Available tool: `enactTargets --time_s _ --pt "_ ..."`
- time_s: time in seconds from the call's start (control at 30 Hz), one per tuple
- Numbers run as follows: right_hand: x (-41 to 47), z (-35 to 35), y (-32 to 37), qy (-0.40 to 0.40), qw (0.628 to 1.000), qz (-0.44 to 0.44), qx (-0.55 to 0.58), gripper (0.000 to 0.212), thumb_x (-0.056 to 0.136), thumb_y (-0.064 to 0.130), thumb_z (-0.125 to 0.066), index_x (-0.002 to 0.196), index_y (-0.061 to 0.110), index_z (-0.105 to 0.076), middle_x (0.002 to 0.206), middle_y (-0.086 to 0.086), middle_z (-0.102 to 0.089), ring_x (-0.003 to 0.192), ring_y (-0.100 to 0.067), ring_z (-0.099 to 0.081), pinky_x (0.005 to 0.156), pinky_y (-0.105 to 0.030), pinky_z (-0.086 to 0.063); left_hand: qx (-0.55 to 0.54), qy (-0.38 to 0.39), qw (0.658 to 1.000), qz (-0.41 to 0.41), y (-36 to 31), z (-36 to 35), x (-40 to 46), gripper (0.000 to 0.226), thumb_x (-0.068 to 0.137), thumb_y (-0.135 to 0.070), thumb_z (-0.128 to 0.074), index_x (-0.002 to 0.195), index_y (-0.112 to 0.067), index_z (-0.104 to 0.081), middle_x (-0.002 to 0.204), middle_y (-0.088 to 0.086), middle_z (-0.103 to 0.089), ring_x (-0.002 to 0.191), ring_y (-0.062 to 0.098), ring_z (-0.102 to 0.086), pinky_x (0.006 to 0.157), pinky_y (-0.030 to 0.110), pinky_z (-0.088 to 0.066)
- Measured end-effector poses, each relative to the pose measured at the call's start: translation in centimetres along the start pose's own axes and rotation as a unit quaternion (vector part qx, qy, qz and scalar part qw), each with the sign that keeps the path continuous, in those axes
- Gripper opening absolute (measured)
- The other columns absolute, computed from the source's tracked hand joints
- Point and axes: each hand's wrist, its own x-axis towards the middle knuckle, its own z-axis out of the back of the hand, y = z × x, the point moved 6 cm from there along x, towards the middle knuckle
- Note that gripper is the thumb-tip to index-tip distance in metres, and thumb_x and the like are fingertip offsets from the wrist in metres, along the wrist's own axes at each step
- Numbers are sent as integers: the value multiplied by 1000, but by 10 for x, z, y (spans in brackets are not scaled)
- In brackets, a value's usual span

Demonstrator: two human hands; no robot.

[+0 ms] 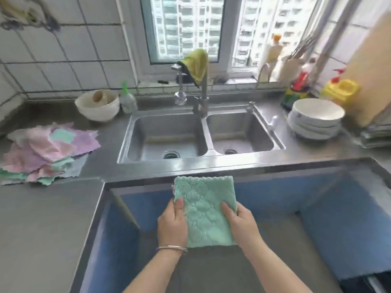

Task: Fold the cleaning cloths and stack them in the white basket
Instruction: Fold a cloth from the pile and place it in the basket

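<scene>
Currently: green cloth (204, 210), mid-fold, pinched at its side edges by left hand (172, 226) and right hand (241, 224); next, another fold, then basket (unseen).

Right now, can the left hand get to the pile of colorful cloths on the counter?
Probably yes, but not straight away. The left hand is gripping the green cloth together with the right hand. The pile of cloths lies uncovered on the counter off to the left, with nothing between. It would need to let go first.
</scene>
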Motion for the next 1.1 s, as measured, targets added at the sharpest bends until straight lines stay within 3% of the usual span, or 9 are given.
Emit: enactTargets --time_s 0.1,0.17,0.27,0.37,0.5,0.63,0.77,0.97,1.1 --pt "0 88 -15 -61 997 -18 31 13 92 20 -56 86 16 -66 83 0 -72 77 -16 -69 68 -32 -56 9 68 998 -18 -30 -81 -19 30 96 -37 -38 72 -31 -54 69 -10 -60 69 2 -56 68 34 -45" --pt "-5 148 -25 -98 994 -21 51 12 92 21 -56 89 18 -67 85 1 -73 80 -16 -70 67 -28 -55 0 110 994 -18 -47 -138 -38 36 95 -43 -38 77 -20 -60 74 1 -66 73 16 -63 72 43 -51" --pt "-14 236 -39 -165 982 -31 82 10 92 21 -56 90 18 -66 86 3 -72 80 -12 -69 60 -19 -54 4 168 985 -48 -82 -221 -67 45 91 -53 -36 76 -18 -59 71 0 -66 70 16 -64 69 46 -52" --pt "-19 316 -43 -222 971 -29 90 12 92 21 -56 97 16 -66 91 1 -71 86 -16 -68 74 -29 -57 0 214 974 -76 -121 -297 -93 44 90 -52 -36 70 -19 -56 68 -2 -65 67 16 -63 67 46 -51" --pt "-26 402 -48 -279 954 -28 109 8 92 25 -55 91 23 -62 90 3 -70 84 -14 -68 76 -33 -57 14 273 957 -99 -156 -385 -119 45 90 -50 -37 71 -14 -55 69 0 -65 67 20 -63 66 46 -51" --pt "-20 466 -57 -332 935 -39 120 13 93 29 -54 91 17 -60 85 4 -68 75 -6 -65 54 -15 -51 30 315 940 -128 -188 -459 -131 41 97 -38 -38 77 -6 -56 71 3 -64 70 23 -61 69 46 -49" --pt "3 525 -63 -371 917 -55 132 23 91 34 -55 98 14 -62 94 -2 -70 84 -14 -67 69 -27 -56 23 359 921 -151 -216 -534 -132 43 96 -41 -38 80 -6 -56 74 7 -66 73 26 -62 69 47 -49" --pt "56 606 -56 -388 896 -26 214 34 77 45 -61 101 22 -66 103 1 -72 100 -18 -67 89 -40 -52 9 419 890 -178 -272 -642 -111 29 97 -36 -38 73 -29 -53 74 -11 -60 73 8 -57 68 36 -43" --pt "86 652 -25 -368 913 -1 175 25 76 28 -58 101 28 -60 101 6 -70 91 -10 -66 65 -21 -52 -9 428 878 -211 -324 -710 -92 27 99 -30 -38 74 -35 -47 75 -17 -54 71 -4 -50 63 15 -38"
